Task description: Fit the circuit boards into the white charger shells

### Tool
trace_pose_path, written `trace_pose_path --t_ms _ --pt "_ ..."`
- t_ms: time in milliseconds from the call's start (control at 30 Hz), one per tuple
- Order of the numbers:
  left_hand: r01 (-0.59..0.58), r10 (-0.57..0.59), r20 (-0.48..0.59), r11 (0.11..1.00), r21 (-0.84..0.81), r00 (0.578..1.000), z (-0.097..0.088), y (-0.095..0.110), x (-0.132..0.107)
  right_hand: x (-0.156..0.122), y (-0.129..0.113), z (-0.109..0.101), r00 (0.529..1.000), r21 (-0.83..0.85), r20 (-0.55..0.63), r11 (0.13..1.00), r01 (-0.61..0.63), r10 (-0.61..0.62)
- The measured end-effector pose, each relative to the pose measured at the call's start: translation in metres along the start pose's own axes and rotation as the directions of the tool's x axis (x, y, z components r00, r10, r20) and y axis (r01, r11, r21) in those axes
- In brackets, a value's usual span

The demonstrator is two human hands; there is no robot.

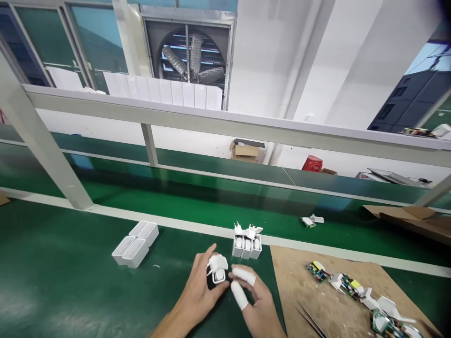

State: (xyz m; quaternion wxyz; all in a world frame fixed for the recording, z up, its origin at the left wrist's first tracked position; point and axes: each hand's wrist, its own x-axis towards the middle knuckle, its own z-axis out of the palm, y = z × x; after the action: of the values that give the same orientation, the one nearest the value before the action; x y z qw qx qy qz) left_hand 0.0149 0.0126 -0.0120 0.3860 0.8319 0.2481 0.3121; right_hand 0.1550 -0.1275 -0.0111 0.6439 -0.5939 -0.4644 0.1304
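My left hand [205,277] is closed around a white charger housing [219,275], which has a small board inside and a pronged plug cap tipped up at its top. My right hand [254,300], with white finger cots on its thumb and a finger, is beside the housing's right side. Its fingers are bent and apart with nothing between them; whether a fingertip touches the housing I cannot tell. Just beyond my hands, several filled white housings [247,248] stand in a row with loose plug caps [251,231] on top. To the left, several hollow white housings [136,245] stand grouped together.
A brown board [292,277] on the right carries several circuit boards [348,285] with white parts, and tweezers [312,320]. One more circuit board [308,221] lies on the green belt [197,206]. Cardboard [419,220] lies at far right; a metal post [52,141] rises at left.
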Motion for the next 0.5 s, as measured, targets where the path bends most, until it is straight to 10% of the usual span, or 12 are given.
trace_pose_path --t_ms 200,400,500 --pt "0.200 -0.200 -0.027 0.980 0.015 0.979 -0.012 -0.013 0.059 0.024 0.054 -0.041 0.930 -0.274 -0.366 0.953 -0.127 0.019" --pt "0.154 -0.153 0.062 0.988 -0.014 0.986 0.016 -0.001 0.081 0.024 0.084 -0.031 0.956 -0.166 -0.292 0.983 -0.083 0.031" --pt "0.112 -0.112 -0.060 0.994 -0.001 0.992 0.039 0.005 0.067 0.019 0.077 -0.020 0.982 -0.074 -0.188 0.996 -0.040 0.026"
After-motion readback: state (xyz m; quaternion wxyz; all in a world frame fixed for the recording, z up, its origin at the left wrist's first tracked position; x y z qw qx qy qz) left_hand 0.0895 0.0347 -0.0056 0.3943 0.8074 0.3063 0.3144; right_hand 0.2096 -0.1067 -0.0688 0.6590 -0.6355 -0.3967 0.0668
